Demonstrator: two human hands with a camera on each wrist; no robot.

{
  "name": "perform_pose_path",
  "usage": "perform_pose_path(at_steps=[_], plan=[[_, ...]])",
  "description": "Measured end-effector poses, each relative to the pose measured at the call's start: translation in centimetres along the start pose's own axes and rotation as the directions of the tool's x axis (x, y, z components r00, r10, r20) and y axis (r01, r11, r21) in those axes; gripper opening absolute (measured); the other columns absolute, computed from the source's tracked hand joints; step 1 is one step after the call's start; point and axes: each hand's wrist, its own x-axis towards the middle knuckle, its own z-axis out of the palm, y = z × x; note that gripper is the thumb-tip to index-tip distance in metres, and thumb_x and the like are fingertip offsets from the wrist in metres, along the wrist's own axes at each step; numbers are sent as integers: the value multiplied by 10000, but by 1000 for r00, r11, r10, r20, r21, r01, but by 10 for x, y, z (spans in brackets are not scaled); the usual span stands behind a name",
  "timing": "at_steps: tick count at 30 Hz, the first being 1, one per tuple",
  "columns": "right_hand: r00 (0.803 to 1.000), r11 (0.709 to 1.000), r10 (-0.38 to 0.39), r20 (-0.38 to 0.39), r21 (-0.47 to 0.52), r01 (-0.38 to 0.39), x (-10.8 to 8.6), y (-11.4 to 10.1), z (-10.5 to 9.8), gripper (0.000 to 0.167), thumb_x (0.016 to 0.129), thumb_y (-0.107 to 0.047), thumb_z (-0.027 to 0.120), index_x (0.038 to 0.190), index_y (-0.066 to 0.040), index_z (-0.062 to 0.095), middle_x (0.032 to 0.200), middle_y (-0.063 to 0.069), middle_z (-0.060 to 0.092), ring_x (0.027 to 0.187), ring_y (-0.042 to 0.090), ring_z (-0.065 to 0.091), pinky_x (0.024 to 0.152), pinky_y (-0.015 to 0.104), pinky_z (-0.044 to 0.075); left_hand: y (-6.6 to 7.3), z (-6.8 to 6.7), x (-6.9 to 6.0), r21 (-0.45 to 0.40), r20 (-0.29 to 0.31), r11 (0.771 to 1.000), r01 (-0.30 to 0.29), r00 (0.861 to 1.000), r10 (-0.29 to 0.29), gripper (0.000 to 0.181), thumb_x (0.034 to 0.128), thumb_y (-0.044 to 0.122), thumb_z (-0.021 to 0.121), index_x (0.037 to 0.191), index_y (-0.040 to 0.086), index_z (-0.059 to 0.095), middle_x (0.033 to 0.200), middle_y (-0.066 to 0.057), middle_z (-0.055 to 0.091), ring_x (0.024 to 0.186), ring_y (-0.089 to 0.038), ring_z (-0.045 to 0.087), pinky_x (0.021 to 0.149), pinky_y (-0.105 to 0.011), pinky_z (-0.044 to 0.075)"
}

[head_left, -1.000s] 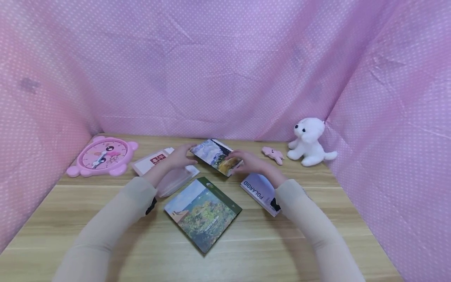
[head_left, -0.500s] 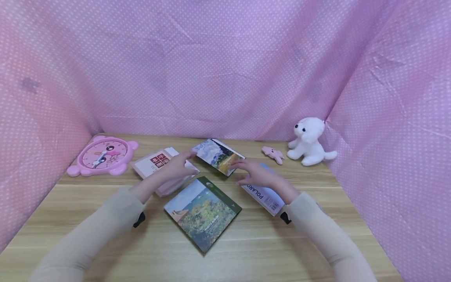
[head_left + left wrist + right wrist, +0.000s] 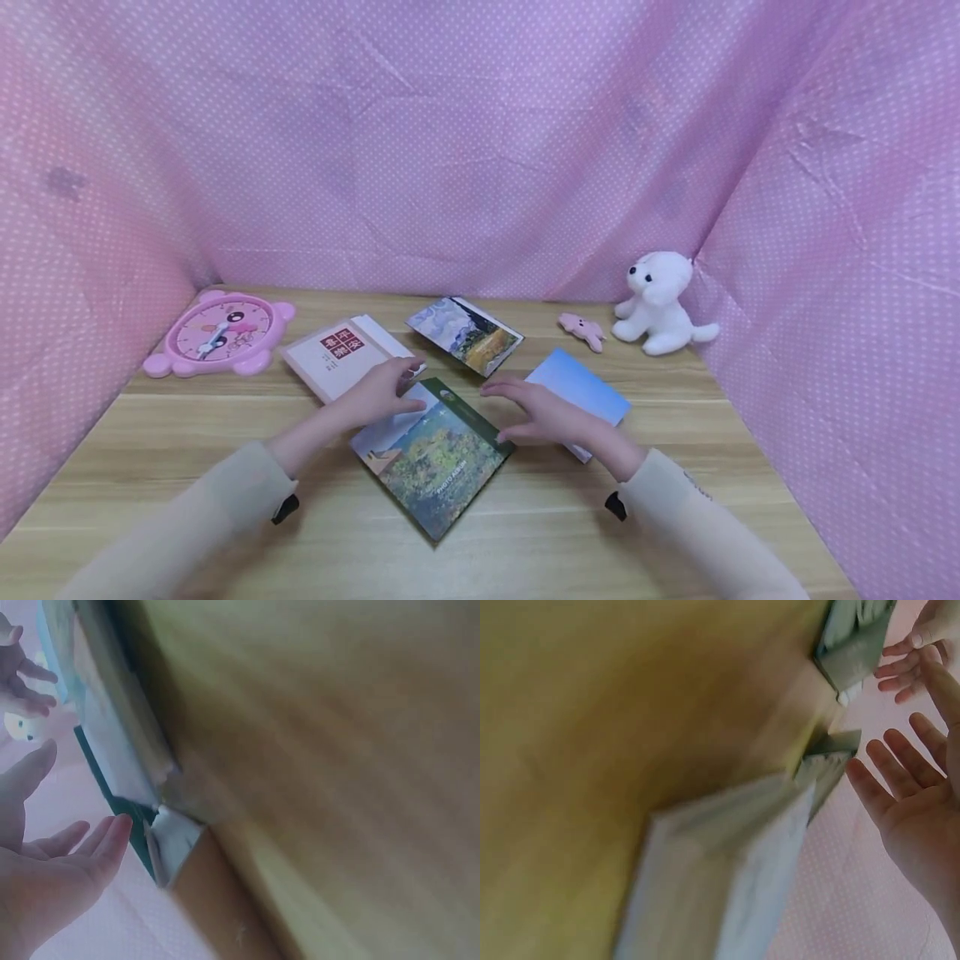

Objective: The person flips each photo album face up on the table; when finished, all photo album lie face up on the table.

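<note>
A green-edged photo album (image 3: 435,467) with a painted garden cover lies nearest on the table. My left hand (image 3: 375,393) hovers at its upper left edge with fingers spread, and my right hand (image 3: 546,414) hovers by its right corner, fingers loosely bent. Neither hand grips anything; whether fingertips touch the cover cannot be told. Beyond my left hand lies a white album (image 3: 330,362) with red characters. A second painted album (image 3: 465,337) lies at the back centre, and a blue-covered one (image 3: 585,387) sits partly behind my right hand. In the left wrist view, my left hand (image 3: 56,877) shows spread fingers.
A pink toy clock (image 3: 225,333) lies at the left, a white plush dog (image 3: 654,302) sits at the back right, and a small pink plush (image 3: 581,329) lies beside it. Pink dotted cloth (image 3: 450,150) encloses the wooden table (image 3: 525,542) at the back and sides.
Both hands have drawn back from the rear painted album toward the near photo album. The right hand has let go of the rear album's edge. More of the white and blue albums shows.
</note>
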Motion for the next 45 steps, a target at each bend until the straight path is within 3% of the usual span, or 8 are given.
perform_pose_path(at_steps=[7,11,22,34,41,45], plan=[[988,995,92,122,34,-97,-15,-5,16,762,796,-396,735,1422,-116,405,1479,66,375,1367,219,333,1115,418,315,-1,12,-11,74,-15,997,7,1000,-6,776,763,270,785,1356,-77,425,1302,-253,527,1152,-372,541,984,-478,445],[985,996,87,148,17,-91,-19,-6,22,761,799,-391,736,1424,-121,395,1466,55,382,1345,201,360,1102,381,342,0,16,-16,105,2,994,22,1000,-22,790,774,311,775,1353,-95,422,1340,-274,488,1209,-402,491,995,-499,428],[996,998,20,83,-66,-14,-18,-11,27,532,869,-238,681,1340,-93,480,1350,81,497,1238,216,480,1038,367,422,-1,15,-20,69,48,997,23,999,-27,786,786,277,768,1395,-51,393,1425,-256,403,1284,-394,417,1022,-501,403],[997,999,-4,82,-39,7,-18,-9,25,517,862,-211,686,1324,-81,495,1324,78,523,1216,212,496,1024,360,434,-3,11,-18,48,88,999,23,996,-28,799,770,265,782,1419,11,390,1429,-226,414,1285,-378,421,1038,-495,390],[995,1000,24,92,13,-25,-21,-9,19,518,861,-238,688,1328,-111,505,1351,50,510,1251,194,467,1053,381,406,-2,9,-17,58,79,998,-10,997,5,771,761,237,783,1397,2,418,1361,-221,490,1190,-353,507,973,-485,443],[992,998,57,109,29,-61,-22,-8,17,530,863,-294,681,1340,-152,499,1376,4,485,1260,157,452,1053,353,405,1,8,-15,45,64,999,2,998,-5,761,761,202,779,1397,-2,413,1322,-211,522,1140,-335,542,954,-467,461]])
